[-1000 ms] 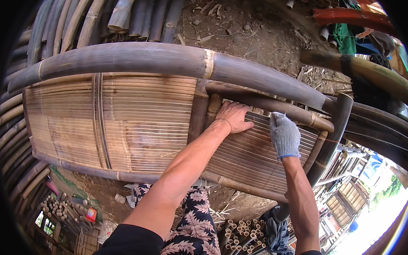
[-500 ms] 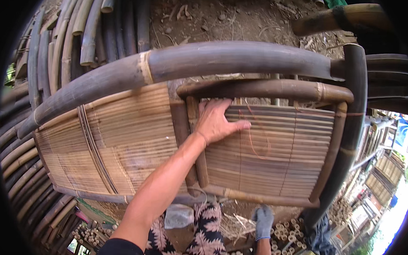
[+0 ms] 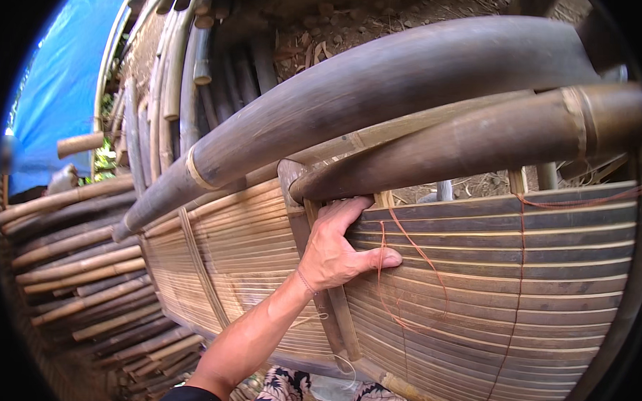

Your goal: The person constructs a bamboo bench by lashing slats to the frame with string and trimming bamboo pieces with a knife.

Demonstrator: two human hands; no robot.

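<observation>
The left hand [image 3: 333, 254] grips a slatted bamboo panel [image 3: 484, 284], thin red cord [image 3: 443, 281] looped across. The unseen right hand's state I cannot tell.

Looks like an open-air bamboo workshop: stacked cut poles [image 3: 85, 265] at left, blue sheeting [image 3: 64, 71] beyond, littered dirt ground [image 3: 341, 31], slatted bamboo panel [image 3: 467, 276] up front.

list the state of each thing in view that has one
Slatted panel: slats lined up, tied with cord
Left hand: bare, at panel's top edge, thumb extended
Orange cord: loose loop over the slats
Blue tarp: spread out
Bamboo poles: stacked lying down
</observation>
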